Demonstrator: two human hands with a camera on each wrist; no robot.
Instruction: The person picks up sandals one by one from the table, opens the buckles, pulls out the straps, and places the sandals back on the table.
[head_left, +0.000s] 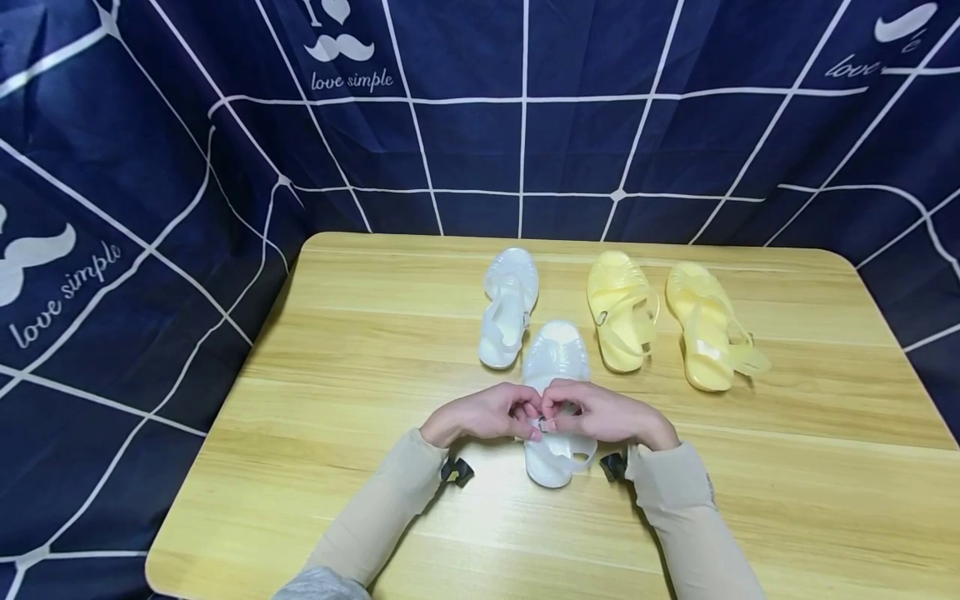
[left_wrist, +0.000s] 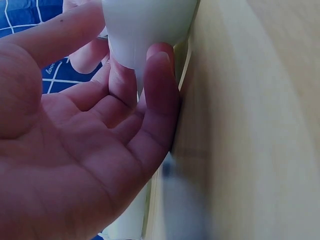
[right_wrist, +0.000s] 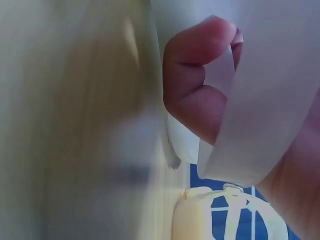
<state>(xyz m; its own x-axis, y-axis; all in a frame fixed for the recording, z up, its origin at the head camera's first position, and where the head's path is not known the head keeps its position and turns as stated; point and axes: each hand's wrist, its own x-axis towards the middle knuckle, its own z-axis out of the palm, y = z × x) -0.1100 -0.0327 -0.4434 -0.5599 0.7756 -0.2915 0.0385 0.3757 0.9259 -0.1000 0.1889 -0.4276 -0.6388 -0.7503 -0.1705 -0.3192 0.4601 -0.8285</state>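
A white jelly sandal (head_left: 557,354) lies toe-away on the table in front of the person, with both hands at its strap. The left hand (head_left: 491,412) pinches the strap by a small metal buckle (head_left: 542,424) between thumb and fingers. From the other side, the right hand (head_left: 603,412) pinches the strap at the same buckle. In the left wrist view, the left hand's fingers curl against the white sandal (left_wrist: 150,25). A wide translucent strap (right_wrist: 270,90) crosses in front of the right hand's fingers in the right wrist view and hides part of them.
Another white sandal (head_left: 510,292) lies just beyond, to the left. Two yellow sandals (head_left: 618,292) (head_left: 701,317) lie to the right with loose straps. All are on a wooden table (head_left: 337,333), walled by dark blue cloth (head_left: 465,142) with white lines.
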